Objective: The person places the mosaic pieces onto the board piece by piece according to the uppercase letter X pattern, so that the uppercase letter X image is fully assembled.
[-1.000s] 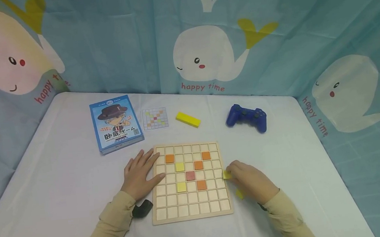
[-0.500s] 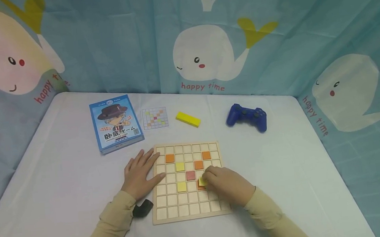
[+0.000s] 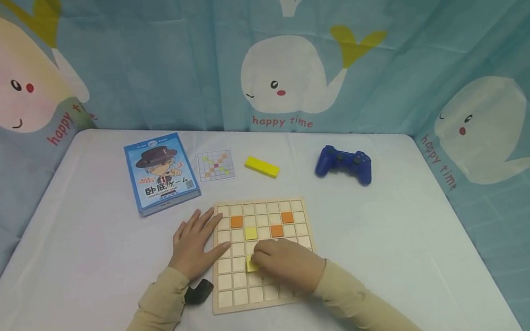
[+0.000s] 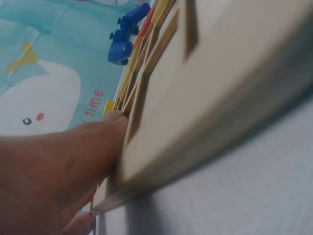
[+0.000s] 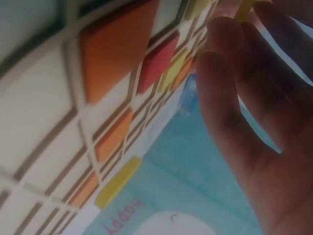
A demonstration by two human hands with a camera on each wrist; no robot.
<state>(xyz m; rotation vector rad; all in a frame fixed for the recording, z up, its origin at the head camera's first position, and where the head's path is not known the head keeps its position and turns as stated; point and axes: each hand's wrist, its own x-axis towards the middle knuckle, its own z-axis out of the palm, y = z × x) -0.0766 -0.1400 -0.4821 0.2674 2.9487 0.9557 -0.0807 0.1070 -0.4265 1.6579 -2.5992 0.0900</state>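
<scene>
My left hand (image 3: 197,248) lies with spread fingers on the left edge of a gridded wooden board (image 3: 241,295). In the left wrist view its thumb (image 4: 93,142) rests on the rim. My right hand (image 3: 290,263) is over the middle of the board, pinching a yellow square tile (image 5: 243,10) between thumb and fingers. Orange tiles (image 3: 237,222) and a yellow tile (image 3: 251,233) sit in cells. A red tile (image 5: 159,62) is hidden by the right hand in the head view but shows in the right wrist view.
Beyond the board are a blue game box (image 3: 162,172), a printed grid card (image 3: 216,165), a yellow block (image 3: 262,167) and a blue game controller (image 3: 343,165). A black curved object (image 3: 199,292) lies by the left wrist. A patterned curtain (image 3: 188,61) surrounds the white table.
The right hand has carried the yellow tile leftward from beside the board's right edge to over its middle, covering the red tile and the lower orange tile. The left hand stayed put.
</scene>
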